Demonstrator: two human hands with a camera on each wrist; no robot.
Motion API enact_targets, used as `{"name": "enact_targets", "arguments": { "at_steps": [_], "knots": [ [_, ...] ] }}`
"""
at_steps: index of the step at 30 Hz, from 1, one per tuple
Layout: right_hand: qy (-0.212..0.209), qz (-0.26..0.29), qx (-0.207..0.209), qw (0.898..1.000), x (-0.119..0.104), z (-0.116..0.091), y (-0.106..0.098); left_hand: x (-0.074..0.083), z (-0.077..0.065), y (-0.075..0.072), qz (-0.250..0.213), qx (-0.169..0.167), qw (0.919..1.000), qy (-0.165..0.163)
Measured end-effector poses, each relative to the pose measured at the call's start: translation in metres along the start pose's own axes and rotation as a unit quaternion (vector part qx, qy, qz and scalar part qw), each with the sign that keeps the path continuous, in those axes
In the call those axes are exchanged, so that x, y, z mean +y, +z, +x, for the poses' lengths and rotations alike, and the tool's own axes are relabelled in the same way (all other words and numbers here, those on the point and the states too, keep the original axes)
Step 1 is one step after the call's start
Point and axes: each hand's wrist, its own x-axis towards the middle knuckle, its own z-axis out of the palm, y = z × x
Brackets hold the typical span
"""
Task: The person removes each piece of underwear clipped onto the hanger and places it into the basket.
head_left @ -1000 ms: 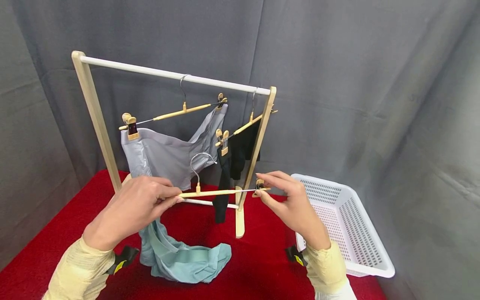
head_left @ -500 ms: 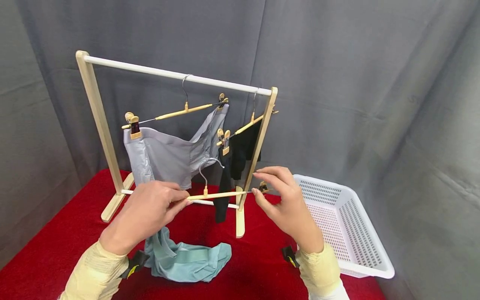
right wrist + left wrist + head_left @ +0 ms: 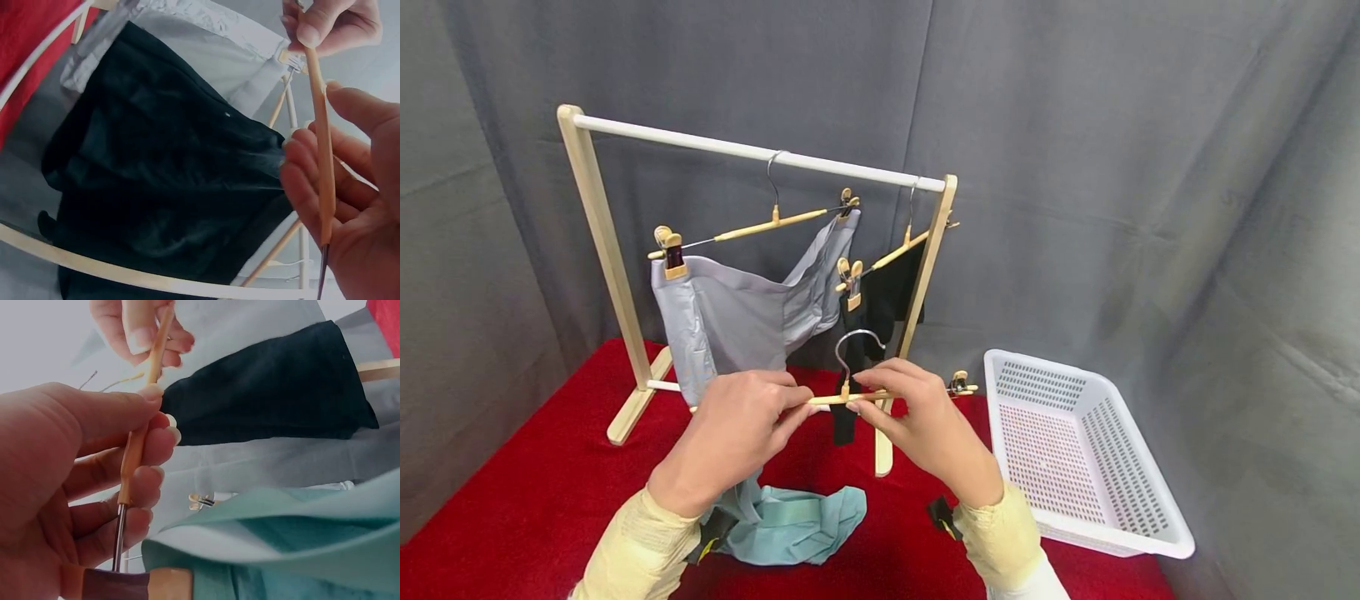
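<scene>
My left hand (image 3: 730, 442) pinches the wooden bar of a clip hanger (image 3: 829, 401) between thumb and fingers, left of its metal hook (image 3: 853, 333). Close to the hook's base, my right hand (image 3: 928, 429) holds the same bar, thumb in front and fingers behind. At the hanger's left end a clip (image 3: 169, 585) is on teal underwear (image 3: 294, 531), which hangs below my left hand with its lower part on the red cloth. The right-end clip (image 3: 959, 383) sticks out past my right hand with nothing in it.
Behind the hands stands a wooden rack with a white rail (image 3: 715, 147). Grey underwear (image 3: 741, 312) and a black garment (image 3: 891, 287) hang from it on clip hangers. A white plastic basket (image 3: 1138, 433) stands to the right on the red cloth (image 3: 917, 533).
My right hand has slid left along the bar from the right clip to the hook. My left hand and the hanger have shifted right, and the hook stands lower and further right.
</scene>
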Motion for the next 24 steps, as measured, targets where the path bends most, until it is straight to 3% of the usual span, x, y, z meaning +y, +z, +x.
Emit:
{"name": "enact_targets", "arguments": {
  "at_steps": [5, 14, 19, 24],
  "knots": [
    [-0.022, 0.017, 0.011, 1.0, 0.005, 0.002, 0.003, 0.002, 0.002, 0.001, 0.004, 0.001, 1.0, 0.0],
    [-0.029, 0.008, -0.012, 0.999, 0.003, 0.004, 0.003, 0.002, 0.004, -0.004, -0.017, -0.01, 0.9997, -0.013],
    [-0.031, 0.005, -0.007, 0.999, 0.006, 0.003, 0.004, -0.003, -0.003, -0.013, -0.067, -0.009, 0.9969, -0.04],
    [-0.034, 0.006, 0.005, 0.999, 0.01, 0.001, 0.001, -0.022, -0.02, -0.025, -0.13, 0.035, 0.9872, -0.085]
  ]
}}
